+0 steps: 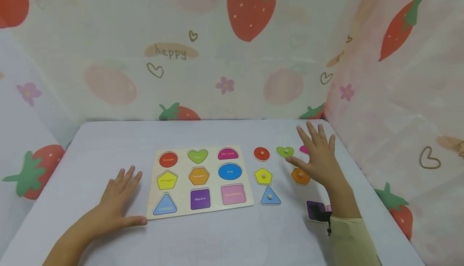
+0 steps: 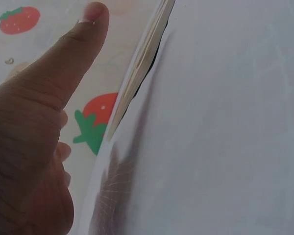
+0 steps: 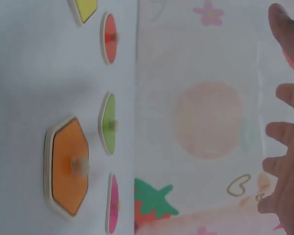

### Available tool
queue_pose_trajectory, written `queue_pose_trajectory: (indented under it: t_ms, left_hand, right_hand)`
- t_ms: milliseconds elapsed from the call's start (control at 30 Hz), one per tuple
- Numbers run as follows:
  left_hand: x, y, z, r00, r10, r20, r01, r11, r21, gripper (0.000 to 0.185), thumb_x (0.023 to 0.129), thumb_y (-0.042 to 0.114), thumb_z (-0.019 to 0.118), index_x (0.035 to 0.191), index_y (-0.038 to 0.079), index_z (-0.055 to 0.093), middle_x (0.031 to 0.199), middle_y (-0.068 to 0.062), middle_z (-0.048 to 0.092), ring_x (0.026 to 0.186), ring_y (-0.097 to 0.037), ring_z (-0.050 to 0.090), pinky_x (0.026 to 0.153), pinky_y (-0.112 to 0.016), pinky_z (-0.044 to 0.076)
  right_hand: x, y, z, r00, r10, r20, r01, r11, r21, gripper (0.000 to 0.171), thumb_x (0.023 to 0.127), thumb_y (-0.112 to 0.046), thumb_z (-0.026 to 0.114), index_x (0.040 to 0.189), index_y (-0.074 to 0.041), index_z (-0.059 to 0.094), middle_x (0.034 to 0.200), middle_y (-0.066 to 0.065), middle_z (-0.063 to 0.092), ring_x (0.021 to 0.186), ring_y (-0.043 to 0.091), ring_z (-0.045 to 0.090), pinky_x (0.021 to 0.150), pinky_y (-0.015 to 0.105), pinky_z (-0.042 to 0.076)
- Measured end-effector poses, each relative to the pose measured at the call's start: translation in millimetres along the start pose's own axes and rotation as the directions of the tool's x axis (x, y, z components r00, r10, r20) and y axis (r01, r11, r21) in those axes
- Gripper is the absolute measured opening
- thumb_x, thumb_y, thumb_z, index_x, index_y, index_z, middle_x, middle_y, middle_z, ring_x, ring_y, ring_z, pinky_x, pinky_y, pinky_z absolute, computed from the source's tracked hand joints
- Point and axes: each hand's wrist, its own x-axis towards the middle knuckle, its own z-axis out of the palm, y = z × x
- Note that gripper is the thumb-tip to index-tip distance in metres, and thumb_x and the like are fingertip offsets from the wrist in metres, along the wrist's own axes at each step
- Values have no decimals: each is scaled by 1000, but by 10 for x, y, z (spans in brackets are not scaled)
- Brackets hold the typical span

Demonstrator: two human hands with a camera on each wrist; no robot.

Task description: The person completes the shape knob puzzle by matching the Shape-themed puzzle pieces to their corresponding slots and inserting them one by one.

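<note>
A wooden shape board (image 1: 199, 181) with coloured hollows lies mid-table. My left hand (image 1: 119, 201) rests flat on the table beside its left edge, thumb (image 2: 63, 63) by the board's edge (image 2: 142, 63). My right hand (image 1: 315, 157) hovers with fingers (image 3: 284, 147) spread above loose knobbed pieces and holds nothing. Under and around it lie the orange hexagon (image 1: 300, 176) (image 3: 66, 166), green heart (image 1: 285, 151) (image 3: 109, 125) and pink half-round (image 1: 303, 149) (image 3: 112, 203). Further left are the red circle (image 1: 261, 153) (image 3: 109, 38), yellow pentagon (image 1: 263, 176) and blue triangle (image 1: 270, 196).
A purple square piece (image 1: 315, 210) lies by my right sleeve (image 1: 349, 237), with a pink piece partly hidden behind the wrist. Strawberry-print curtains (image 1: 232, 56) close in the table (image 1: 108, 145) at the back and on both sides.
</note>
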Motion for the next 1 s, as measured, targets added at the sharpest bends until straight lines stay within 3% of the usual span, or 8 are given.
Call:
queue_pose_trajectory:
  t_ms: [167, 500, 767, 1000]
  left_hand:
    - [-6, -2, 16, 1000, 13, 18, -12, 1000, -28, 130, 72, 71, 80, 165, 7, 15, 171, -21, 5, 157, -45, -7, 125, -57, -15]
    - [-2, 95, 47, 997, -27, 71, 33, 996, -84, 132, 69, 73, 80, 164, 6, 16, 171, -20, 8, 157, -43, -3, 127, -42, -16]
    - [-26, 114, 110, 998, 6, 57, -2, 998, -67, 132, 68, 76, 78, 163, 3, 20, 170, -21, 15, 156, -43, 6, 123, -24, -18]
    - [-12, 141, 133, 998, -3, 66, 7, 998, -69, 131, 68, 78, 76, 162, 4, 23, 169, -21, 20, 157, -43, 7, 123, -23, -17]
  right_hand:
    - [104, -98, 53, 1000, -23, 17, 22, 998, 55, 98, 86, -60, 74, 164, -25, 26, 173, 8, 13, 159, 40, -2, 119, 75, -8]
    - [327, -262, 146, 998, -54, 14, 52, 990, 128, 95, 87, -55, 75, 164, -26, 28, 172, 7, 19, 159, 37, 5, 124, 68, -5]
    - [406, -403, 280, 996, 36, 84, -55, 970, 237, 79, 92, -48, 74, 158, -19, 42, 156, 14, 46, 145, 38, 36, 116, 68, 31]
    - [429, -334, 527, 976, 140, 164, -179, 949, 260, 65, 95, -40, 73, 151, -17, 51, 144, 13, 56, 138, 36, 44, 110, 62, 44]
